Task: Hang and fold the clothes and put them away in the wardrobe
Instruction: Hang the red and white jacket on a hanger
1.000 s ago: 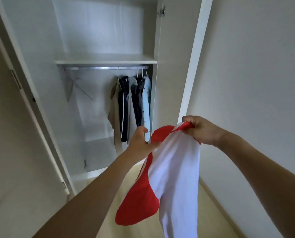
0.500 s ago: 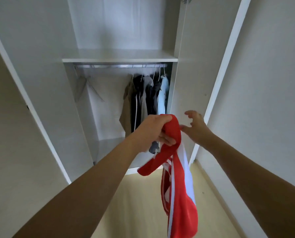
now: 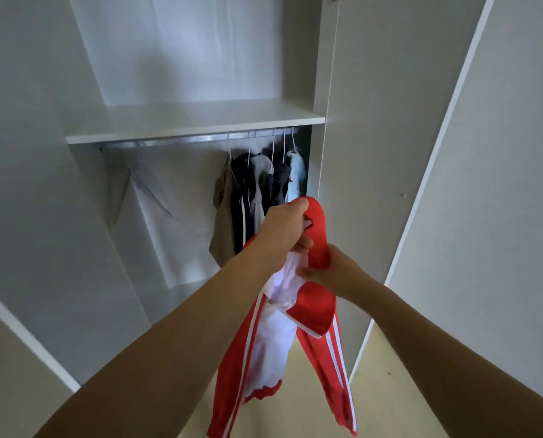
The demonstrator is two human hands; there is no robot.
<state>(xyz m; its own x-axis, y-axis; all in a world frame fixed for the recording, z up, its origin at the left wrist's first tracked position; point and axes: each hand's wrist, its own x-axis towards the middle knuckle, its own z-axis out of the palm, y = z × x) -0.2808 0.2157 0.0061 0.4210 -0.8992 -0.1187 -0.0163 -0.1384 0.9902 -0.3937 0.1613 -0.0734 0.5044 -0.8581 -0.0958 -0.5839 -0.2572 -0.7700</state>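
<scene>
A red jacket (image 3: pixel 317 308) with white stripes and a white lining hangs in front of the open white wardrobe (image 3: pixel 197 121). My left hand (image 3: pixel 283 229) grips its red collar from above, fingers curled round the fabric. Just below and to the right, my right hand (image 3: pixel 336 270) holds the jacket near the collar, its fingers partly hidden by the cloth. The jacket's lower part dangles over the floor. Behind my hands, several garments (image 3: pixel 260 191) hang on hangers at the right end of the metal rail (image 3: pixel 181 141).
A bare white shelf (image 3: pixel 194 116) sits above the rail. The wardrobe's right door (image 3: pixel 390 153) stands open beside my right hand, with a white wall (image 3: pixel 500 184) further right. Another door panel (image 3: pixel 17 279) is at the left. Pale wooden floor (image 3: pixel 384 390) lies below.
The view has moved closer to the wardrobe. My right hand, which had let go of the jacket, has come back and taken hold of it below the collar; my left hand kept its grip.
</scene>
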